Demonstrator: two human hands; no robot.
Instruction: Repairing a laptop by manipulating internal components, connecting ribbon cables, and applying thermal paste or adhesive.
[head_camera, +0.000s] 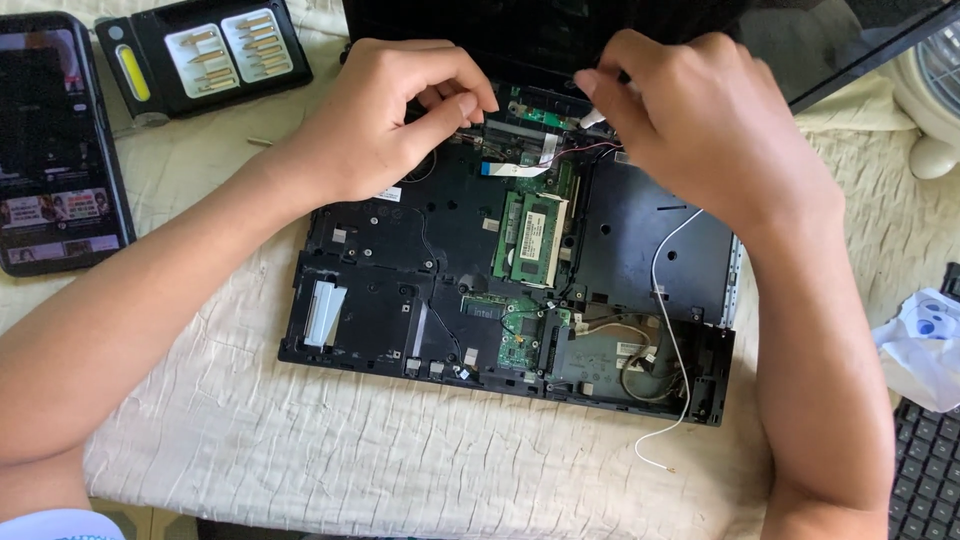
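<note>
An opened black laptop base (380, 290) lies on a cream cloth, its green circuit boards and memory module (535, 235) exposed. My left hand (385, 115) rests on the base's far edge, fingertips pinched at a small part near the hinge. My right hand (700, 120) is beside it, fingers curled over the far right of the base, pinching something small and pale near a little green board (540, 115). What each pinch holds is too small to tell. A loose white wire (675, 330) trails off the base's front right corner.
A black phone (55, 140) lies at the far left. A black case of screwdriver bits (205, 55) sits behind it. The laptop's dark lid (840, 40) stands at the back. A white fan (930, 90), crumpled white wrapper (925, 345) and black keyboard (925, 470) are on the right.
</note>
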